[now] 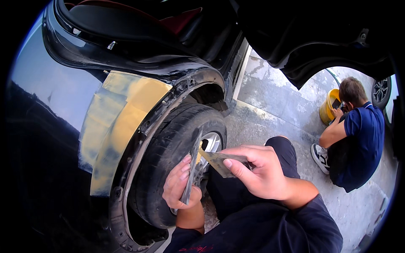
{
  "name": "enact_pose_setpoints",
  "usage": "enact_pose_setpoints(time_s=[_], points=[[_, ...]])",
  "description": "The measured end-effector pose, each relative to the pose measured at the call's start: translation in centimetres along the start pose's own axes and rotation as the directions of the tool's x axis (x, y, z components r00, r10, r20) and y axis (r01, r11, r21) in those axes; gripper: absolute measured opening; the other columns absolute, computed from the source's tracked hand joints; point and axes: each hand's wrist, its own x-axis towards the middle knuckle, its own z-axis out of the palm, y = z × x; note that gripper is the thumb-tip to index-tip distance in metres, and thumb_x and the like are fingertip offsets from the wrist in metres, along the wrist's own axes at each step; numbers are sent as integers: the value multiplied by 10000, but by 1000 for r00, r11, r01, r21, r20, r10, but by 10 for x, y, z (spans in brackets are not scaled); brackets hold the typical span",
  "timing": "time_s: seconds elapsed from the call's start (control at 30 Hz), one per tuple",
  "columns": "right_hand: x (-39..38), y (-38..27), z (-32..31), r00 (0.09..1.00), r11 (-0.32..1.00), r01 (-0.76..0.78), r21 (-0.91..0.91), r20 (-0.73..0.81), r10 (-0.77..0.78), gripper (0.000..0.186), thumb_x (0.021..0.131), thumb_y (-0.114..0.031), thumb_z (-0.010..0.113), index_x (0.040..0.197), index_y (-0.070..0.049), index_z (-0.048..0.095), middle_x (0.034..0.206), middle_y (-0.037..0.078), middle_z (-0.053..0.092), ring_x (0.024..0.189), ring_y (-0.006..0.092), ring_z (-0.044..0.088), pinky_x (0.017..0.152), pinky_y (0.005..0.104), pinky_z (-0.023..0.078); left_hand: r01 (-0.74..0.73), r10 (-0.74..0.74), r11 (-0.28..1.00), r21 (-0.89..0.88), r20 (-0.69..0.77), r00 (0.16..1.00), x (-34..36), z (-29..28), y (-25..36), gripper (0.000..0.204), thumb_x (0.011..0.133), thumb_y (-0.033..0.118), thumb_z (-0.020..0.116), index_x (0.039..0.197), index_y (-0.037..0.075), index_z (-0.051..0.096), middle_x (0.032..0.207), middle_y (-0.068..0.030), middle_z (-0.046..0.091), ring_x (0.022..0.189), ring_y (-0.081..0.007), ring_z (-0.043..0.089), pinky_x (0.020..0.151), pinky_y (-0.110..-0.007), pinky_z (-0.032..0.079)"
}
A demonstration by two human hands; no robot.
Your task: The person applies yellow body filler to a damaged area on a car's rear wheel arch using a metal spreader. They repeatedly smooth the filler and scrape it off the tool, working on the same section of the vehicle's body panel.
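My left hand (181, 181) grips a thin metal plate (193, 164) held upright on edge. My right hand (259, 175) holds a flat metal spreader (221, 162), whose tip is at the plate, with a dab of yellow putty (199, 152) between them. Both tools are in front of the tyre (156, 160) and its silver wheel. To the left, the black car's rear body panel (50, 139) carries a patch of yellowish filler (126, 109) along the exposed wheel arch (143, 139).
A co-worker in a blue shirt (358, 139) squats at the right by a yellow bucket (327, 107). Behind them is another wheel (381, 90). An open door (320, 42) overhangs the pale concrete ground (265, 105). My knee (280, 154) is below the door.
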Motion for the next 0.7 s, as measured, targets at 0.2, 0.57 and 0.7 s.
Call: enact_pose_setpoints(time_s=[0.2,0.57,0.7], points=[[1,0,0,1000,1000,-2,28,22,2,196,915,-69,671,1088,23,686,930,167,725,822,230,728,717,297,553,-48,44,991,121,38,998,4,7,3,299,1049,174,455,1082,-97,578,978,-246,657,861,-429,701,742,-502,627],[1,-2,-19,988,944,-147,296,80,128,219,959,-80,638,1141,37,670,992,97,731,906,105,667,802,249,532,76,-89,991,108,120,989,-3,3,2,288,1019,169,519,1099,-93,606,1011,-258,670,866,-378,716,766,-420,609],[14,-9,-44,971,962,232,-141,-28,-238,215,881,49,628,1077,8,705,990,144,723,872,228,708,788,304,545,458,-577,749,-478,-133,806,-19,2,5,324,1040,185,480,1219,-77,548,1125,-221,654,1007,-309,671,894,-420,553]])
